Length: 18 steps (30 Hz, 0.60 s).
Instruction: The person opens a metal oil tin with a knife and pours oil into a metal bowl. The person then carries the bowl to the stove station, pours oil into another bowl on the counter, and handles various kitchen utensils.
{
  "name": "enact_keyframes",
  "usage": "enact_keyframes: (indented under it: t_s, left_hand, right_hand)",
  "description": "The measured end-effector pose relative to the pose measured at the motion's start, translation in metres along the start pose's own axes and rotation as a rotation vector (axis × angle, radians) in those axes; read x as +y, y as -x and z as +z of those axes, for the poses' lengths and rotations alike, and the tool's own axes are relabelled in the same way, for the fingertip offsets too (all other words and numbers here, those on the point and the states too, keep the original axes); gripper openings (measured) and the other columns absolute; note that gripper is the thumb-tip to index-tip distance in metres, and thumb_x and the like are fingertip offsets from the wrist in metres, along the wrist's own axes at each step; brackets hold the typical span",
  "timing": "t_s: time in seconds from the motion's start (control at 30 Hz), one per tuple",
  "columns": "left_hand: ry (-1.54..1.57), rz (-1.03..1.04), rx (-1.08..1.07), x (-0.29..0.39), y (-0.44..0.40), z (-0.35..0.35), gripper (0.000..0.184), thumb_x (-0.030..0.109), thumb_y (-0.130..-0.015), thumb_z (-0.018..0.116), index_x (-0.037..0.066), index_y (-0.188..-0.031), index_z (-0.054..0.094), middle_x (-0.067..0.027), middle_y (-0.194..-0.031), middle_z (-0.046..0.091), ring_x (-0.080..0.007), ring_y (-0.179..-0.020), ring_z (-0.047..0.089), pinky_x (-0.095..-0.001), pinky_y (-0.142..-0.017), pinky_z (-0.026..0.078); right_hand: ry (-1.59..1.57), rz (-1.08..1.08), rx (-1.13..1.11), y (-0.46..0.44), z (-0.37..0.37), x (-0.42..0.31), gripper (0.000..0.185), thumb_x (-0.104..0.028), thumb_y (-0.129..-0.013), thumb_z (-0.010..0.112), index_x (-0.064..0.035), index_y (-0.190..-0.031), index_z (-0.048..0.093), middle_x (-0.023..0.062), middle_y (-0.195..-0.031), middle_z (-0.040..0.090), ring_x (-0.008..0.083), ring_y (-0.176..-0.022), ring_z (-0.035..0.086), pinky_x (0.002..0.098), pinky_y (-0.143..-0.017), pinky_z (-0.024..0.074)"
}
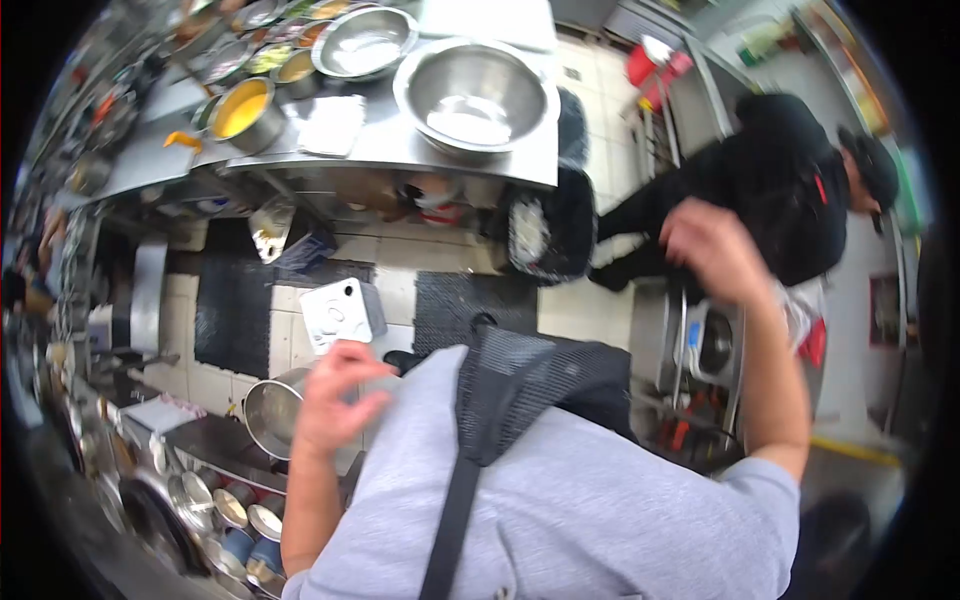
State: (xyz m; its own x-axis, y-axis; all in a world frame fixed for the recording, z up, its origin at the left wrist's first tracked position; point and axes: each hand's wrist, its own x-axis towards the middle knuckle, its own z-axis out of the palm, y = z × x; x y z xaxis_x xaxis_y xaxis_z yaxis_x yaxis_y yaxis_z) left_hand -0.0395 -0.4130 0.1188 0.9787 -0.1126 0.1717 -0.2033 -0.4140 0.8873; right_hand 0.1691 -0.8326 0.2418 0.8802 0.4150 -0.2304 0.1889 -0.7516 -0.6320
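My left hand (338,398) is raised over the floor at the lower left, thumb and fingers apart, with nothing visible between them. A metal pot (273,415) appears just left of it, and a white tub (335,312) with a round dark hole in its top stands beyond the fingers. My right hand (715,248) is lifted at the right, its fingers smeared by motion. Behind that hand in the view is a person in black (775,180), bent over; I cannot tell whether they touch.
A steel counter (380,150) carries two large metal bowls (475,95), a pot of yellow liquid (247,115) and a folded white cloth (332,125). A black-lined bin (550,230) stands at its end. Black mats (455,310) lie on the tiles. Several containers (230,510) line the lower left.
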Motion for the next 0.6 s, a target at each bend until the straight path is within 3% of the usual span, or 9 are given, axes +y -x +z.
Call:
enact_keyframes:
  t_s: [0.03,0.1,0.13,0.2,0.3,0.37,0.5,0.57,0.6]
  left_hand:
    - [0.049,0.051,-0.047,0.027,-0.009,0.012,0.033,0.004,-0.063,0.078,0.009,-0.095,0.074,-0.0075,-0.096,0.058,-0.0212,-0.088,0.059,-0.0305,-0.074,0.051]
    - [0.089,0.225,-0.123,0.059,-0.030,0.037,0.036,0.002,-0.064,0.077,0.011,-0.099,0.074,-0.0072,-0.093,0.057,-0.0199,-0.081,0.057,-0.0303,-0.072,0.051]
    - [0.098,0.265,-0.129,0.073,-0.039,0.050,0.036,0.001,-0.063,0.077,0.011,-0.097,0.074,-0.0059,-0.092,0.056,-0.0201,-0.079,0.056,-0.0299,-0.070,0.051]
    - [0.055,0.309,-0.153,0.085,-0.052,0.073,0.034,0.002,-0.060,0.076,0.010,-0.092,0.073,-0.0037,-0.092,0.056,-0.0193,-0.078,0.056,-0.0303,-0.067,0.049]
    - [0.032,0.360,-0.129,0.090,-0.063,0.100,0.031,0.002,-0.058,0.075,0.011,-0.087,0.072,-0.0023,-0.090,0.056,-0.0186,-0.077,0.055,-0.0330,-0.065,0.046]
    - [-0.004,0.414,-0.086,0.099,-0.068,0.103,0.030,0.003,-0.057,0.074,0.012,-0.085,0.072,-0.0018,-0.088,0.055,-0.0185,-0.076,0.055,-0.0341,-0.065,0.045]
    - [-0.019,0.518,-0.022,0.128,-0.066,0.083,0.028,0.005,-0.055,0.075,0.012,-0.081,0.072,-0.0002,-0.084,0.054,-0.0188,-0.075,0.053,-0.0360,-0.065,0.044]
    - [0.011,0.541,0.028,0.158,-0.059,0.065,0.027,0.008,-0.051,0.076,0.010,-0.078,0.072,0.0014,-0.084,0.055,-0.0186,-0.074,0.052,-0.0361,-0.065,0.043]
    - [0.001,0.486,0.052,0.179,-0.052,0.055,0.027,0.009,-0.049,0.077,0.011,-0.075,0.073,0.0042,-0.083,0.057,-0.0184,-0.073,0.052,-0.0368,-0.066,0.043]
  right_hand:
    - [0.144,-0.228,-0.034,-0.001,0.032,0.072,0.013,-0.013,-0.088,0.059,-0.0004,-0.087,0.062,0.0097,-0.079,0.058,0.0217,-0.068,0.059,0.0333,-0.065,0.0492]
    - [0.266,-0.074,-0.223,0.023,0.096,0.169,0.011,-0.010,-0.082,0.062,-0.0026,-0.089,0.064,0.0145,-0.078,0.062,0.0277,-0.072,0.062,0.0376,-0.068,0.0503]
    - [0.230,0.069,-0.343,0.039,0.121,0.206,0.014,-0.015,-0.083,0.061,-0.0042,-0.092,0.064,0.0180,-0.088,0.065,0.0358,-0.080,0.063,0.0426,-0.071,0.0498]
    - [0.234,0.051,-0.492,0.070,0.171,0.309,0.022,-0.018,-0.080,0.061,-0.0049,-0.098,0.066,0.0186,-0.088,0.068,0.0349,-0.085,0.065,0.0415,-0.074,0.0509]
    - [0.015,-0.070,-0.473,0.091,0.218,0.409,0.030,-0.020,-0.078,0.064,-0.0025,-0.102,0.065,0.0187,-0.088,0.069,0.0312,-0.080,0.067,0.0400,-0.070,0.0514]
    - [-0.057,0.009,-0.678,0.084,0.227,0.466,0.034,-0.015,-0.076,0.065,-0.0006,-0.107,0.064,0.0170,-0.086,0.070,0.0255,-0.072,0.068,0.0385,-0.063,0.0517]
    - [-0.365,0.556,-0.388,0.042,0.139,0.431,0.029,-0.001,-0.076,0.059,0.0006,-0.105,0.064,0.0090,-0.075,0.066,0.0166,-0.061,0.062,0.0329,-0.054,0.0501]
    - [-0.330,0.393,-0.065,0.026,0.100,0.436,0.006,-0.010,-0.090,0.058,-0.0073,-0.093,0.061,0.0046,-0.068,0.060,0.0132,-0.052,0.056,0.0288,-0.043,0.0440]
    - [-0.586,0.435,0.147,0.017,0.097,0.461,0.005,-0.010,-0.091,0.056,-0.0085,-0.094,0.060,0.0035,-0.065,0.057,0.0114,-0.047,0.052,0.0273,-0.040,0.0405]
